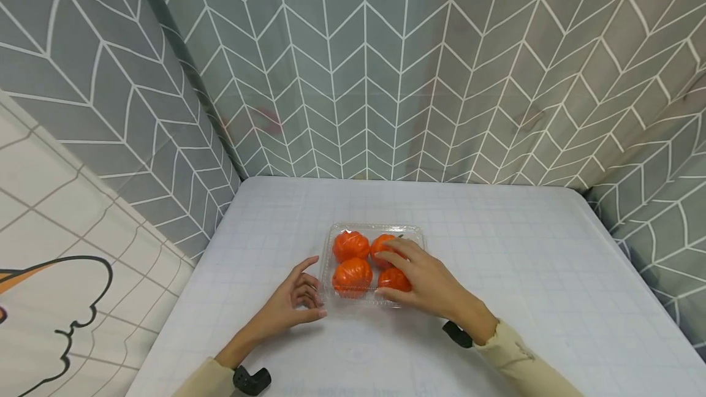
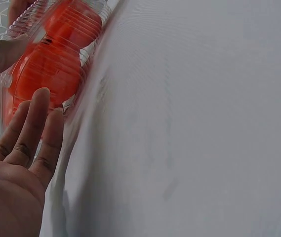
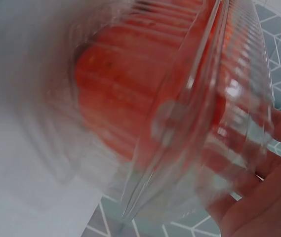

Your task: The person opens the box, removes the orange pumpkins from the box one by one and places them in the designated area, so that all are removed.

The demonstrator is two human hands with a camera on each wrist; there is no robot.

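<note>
A clear plastic clamshell box [image 1: 412,230] lies on the table with its lid down over several ribbed orange-red fruits [image 1: 352,276] that look like tomatoes. Over its right side spreads my right hand [image 1: 427,280], fingers bent loosely across the lid and thumb near the front edge. In the right wrist view those fingers [image 3: 224,205] partly show through the clear plastic. At the box's left edge is my left hand [image 1: 284,304], thumb and fingers apart and nothing held. The left wrist view puts its fingertips [image 2: 42,98] right at the box's side.
A white cloth with a faint grid covers the table [image 1: 524,274]. Grey chevron-patterned curtain [image 1: 364,78] stands behind and at the sides. At the left hangs a white gridded sheet [image 1: 55,213] with a cartoon drawing. Each wrist wears a black camera band [image 1: 252,380].
</note>
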